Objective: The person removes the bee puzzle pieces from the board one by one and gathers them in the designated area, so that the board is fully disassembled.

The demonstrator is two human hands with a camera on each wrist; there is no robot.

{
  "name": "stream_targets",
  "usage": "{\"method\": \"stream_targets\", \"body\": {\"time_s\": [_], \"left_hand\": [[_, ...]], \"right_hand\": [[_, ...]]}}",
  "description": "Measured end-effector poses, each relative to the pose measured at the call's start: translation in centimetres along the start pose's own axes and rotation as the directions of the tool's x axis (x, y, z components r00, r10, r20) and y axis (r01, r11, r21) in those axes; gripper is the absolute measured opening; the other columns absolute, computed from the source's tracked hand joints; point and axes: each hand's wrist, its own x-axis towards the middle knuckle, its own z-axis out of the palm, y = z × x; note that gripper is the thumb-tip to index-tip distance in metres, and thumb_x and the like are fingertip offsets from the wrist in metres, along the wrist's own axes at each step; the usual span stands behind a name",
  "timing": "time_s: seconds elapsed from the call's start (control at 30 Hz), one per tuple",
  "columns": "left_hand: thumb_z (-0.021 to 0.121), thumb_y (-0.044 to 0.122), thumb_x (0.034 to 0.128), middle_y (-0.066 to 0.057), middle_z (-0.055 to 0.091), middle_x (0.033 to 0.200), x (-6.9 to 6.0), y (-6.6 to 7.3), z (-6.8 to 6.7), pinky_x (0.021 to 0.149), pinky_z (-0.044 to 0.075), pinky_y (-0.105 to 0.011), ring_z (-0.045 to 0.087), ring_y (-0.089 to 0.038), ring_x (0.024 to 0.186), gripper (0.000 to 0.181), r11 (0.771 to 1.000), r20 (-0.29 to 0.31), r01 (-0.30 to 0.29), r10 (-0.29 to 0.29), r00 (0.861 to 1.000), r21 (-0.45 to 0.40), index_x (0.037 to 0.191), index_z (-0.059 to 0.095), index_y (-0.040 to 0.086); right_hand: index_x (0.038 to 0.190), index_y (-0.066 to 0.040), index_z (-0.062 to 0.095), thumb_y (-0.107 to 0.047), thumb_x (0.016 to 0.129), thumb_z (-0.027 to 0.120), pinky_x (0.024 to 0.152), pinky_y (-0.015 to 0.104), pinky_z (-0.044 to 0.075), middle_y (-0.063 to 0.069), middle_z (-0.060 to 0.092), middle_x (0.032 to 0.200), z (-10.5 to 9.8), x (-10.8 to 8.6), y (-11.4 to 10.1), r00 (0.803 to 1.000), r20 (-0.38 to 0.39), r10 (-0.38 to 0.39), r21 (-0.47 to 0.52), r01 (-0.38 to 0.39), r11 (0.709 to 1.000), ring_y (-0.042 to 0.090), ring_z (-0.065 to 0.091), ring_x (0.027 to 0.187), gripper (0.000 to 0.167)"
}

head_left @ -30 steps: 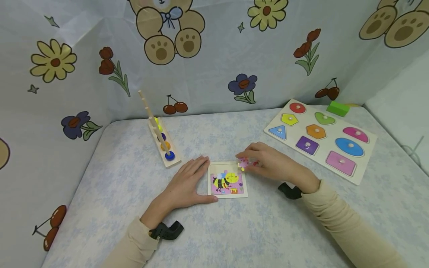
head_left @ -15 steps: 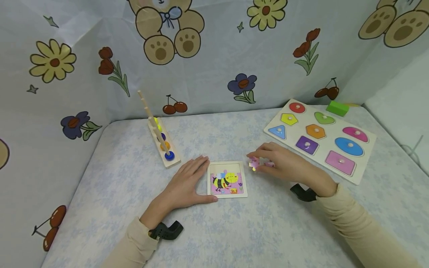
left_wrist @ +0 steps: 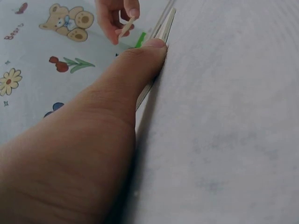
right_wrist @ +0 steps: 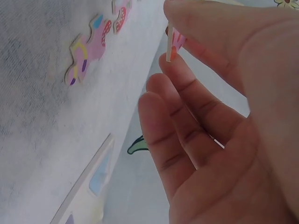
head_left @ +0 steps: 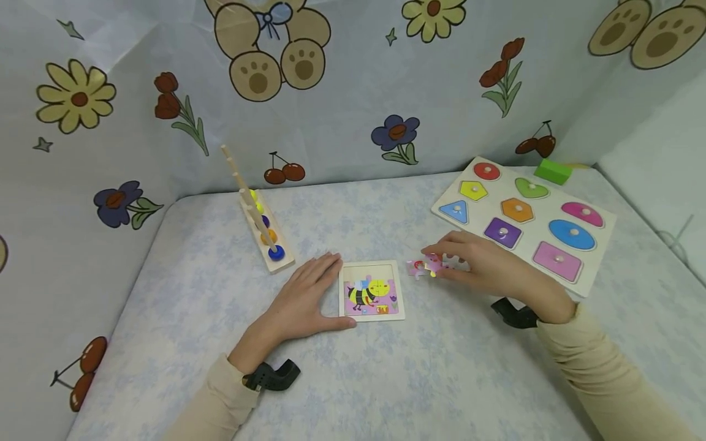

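A cartoon-print backdrop cloth [head_left: 336,110] hangs behind; the left wrist view shows red lettering [left_wrist: 13,31] on it, seemingly "Bears". On the pale-blue mottled table cover [head_left: 386,380] stands a wooden peg stacker [head_left: 268,229] with coloured rings. The left hand [head_left: 300,300] lies spread, thumb extended, against the left edge of a wooden tray puzzle [head_left: 372,318] showing a bee. Just right of it lies a loose pink piece [head_left: 416,268]; the right hand [head_left: 477,263] pinches another puzzle piece [head_left: 434,264] above the cover. Beyond are a knobbed shape board [head_left: 543,211], a green block [head_left: 553,172] and white wall [head_left: 662,159].
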Motion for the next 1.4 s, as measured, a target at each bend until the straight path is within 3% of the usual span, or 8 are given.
{"method": "stream_targets", "body": {"time_s": [0.37,0.67,0.93,1.4], "left_hand": [[0.071,0.076,0.0795,-0.008,0.022,0.172,0.2,-0.1,0.2,0.129,0.018,-0.05,0.016,-0.025,0.16,0.118,1.0,0.003,0.001,-0.001,1.0,0.014,0.164,0.026,0.007],[0.071,0.077,0.0796,-0.008,0.021,0.172,0.2,-0.1,0.1,0.13,0.017,-0.049,0.016,-0.025,0.16,0.118,1.0,0.001,-0.005,0.005,1.0,0.006,0.164,0.025,0.008],[0.07,0.077,0.0797,-0.006,0.021,0.172,0.2,-0.1,0.2,0.13,0.016,-0.048,0.015,-0.023,0.16,0.118,1.0,0.012,0.01,-0.01,1.0,0.007,0.165,0.025,0.009],[0.071,0.077,0.0797,-0.006,0.021,0.172,0.1,-0.1,0.2,0.13,0.016,-0.049,0.014,-0.024,0.16,0.118,1.0,0.011,0.009,-0.009,1.0,-0.003,0.164,0.025,0.009]], "right_hand": [[0.134,-0.016,0.07,-0.019,0.092,0.08,0.08,0.037,0.06,-0.001,0.071,0.12,-1.4,-1.1,1.5,0.998,0.053,0.016,0.025,-0.017,1.0,0.017,0.064,0.101,0.044],[0.131,-0.017,0.072,-0.021,0.091,0.081,0.085,0.041,0.062,-0.002,0.072,0.118,-1.8,-1.4,2.9,0.989,0.123,0.081,0.045,-0.087,0.995,0.018,0.065,0.104,0.041],[0.129,-0.016,0.074,-0.018,0.09,0.081,0.087,0.042,0.061,-0.004,0.072,0.114,-2.2,-1.9,4.0,0.986,0.153,0.069,0.056,-0.079,0.995,0.018,0.067,0.104,0.039],[0.129,-0.017,0.075,-0.016,0.09,0.08,0.086,0.034,0.059,-0.002,0.069,0.114,-1.8,-2.0,5.0,0.978,0.19,0.082,0.029,-0.089,0.996,0.016,0.063,0.104,0.039]]}}
